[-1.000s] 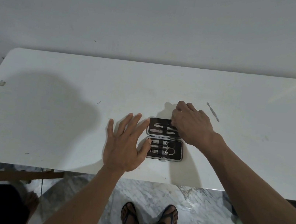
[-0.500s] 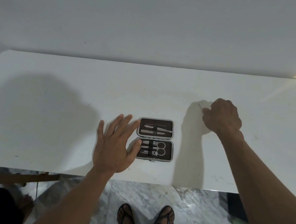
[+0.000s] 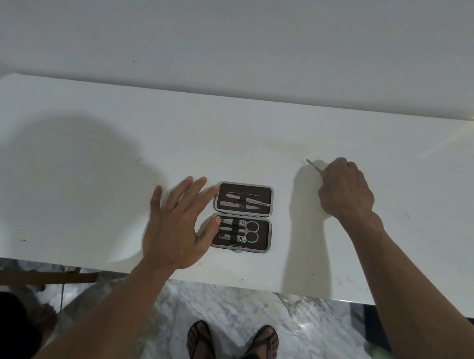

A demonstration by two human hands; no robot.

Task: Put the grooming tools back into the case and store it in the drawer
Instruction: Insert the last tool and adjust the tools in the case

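While the flat, spread left hand (image 3: 175,225) steadies the open case (image 3: 243,216) on the worktop (image 3: 78,154), the right hand (image 3: 344,190) pinches a thin tool (image 3: 312,165), up-right of the case, lying diagonally.

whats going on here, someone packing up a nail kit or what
A person stands at a white table packing a grooming kit. The case lies open, with tools strapped into both halves, scissors among them. The left hand lies flat and spread at the case's left edge, thumb on the lower half. The right hand is off to the right, fingers curled round a thin metal tool on the tabletop. No drawer is in view.
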